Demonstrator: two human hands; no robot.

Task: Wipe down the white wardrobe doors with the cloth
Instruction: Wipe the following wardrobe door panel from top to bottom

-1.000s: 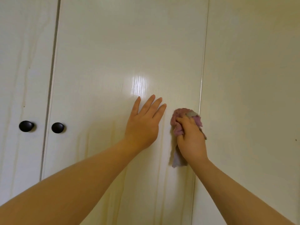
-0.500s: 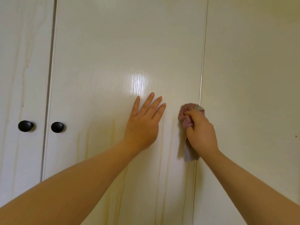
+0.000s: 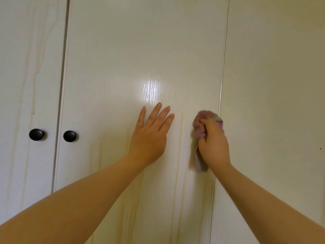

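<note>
A white wardrobe door (image 3: 140,50) with faint wood grain fills the middle of the view. My left hand (image 3: 149,136) lies flat on it with straight, spread fingers. My right hand (image 3: 213,143) grips a bunched pink cloth (image 3: 200,124) and presses it against the door close to its right edge. A pale end of the cloth hangs below my palm.
A second white door (image 3: 29,67) is at the left, and a plain white panel (image 3: 274,85) at the right beyond a narrow seam. Two round black knobs (image 3: 36,134) (image 3: 69,136) sit side by side at the left gap.
My right hand has carried the cloth to the right, from near my left hand toward the door's right edge. The left hand has stayed pressed in place.
</note>
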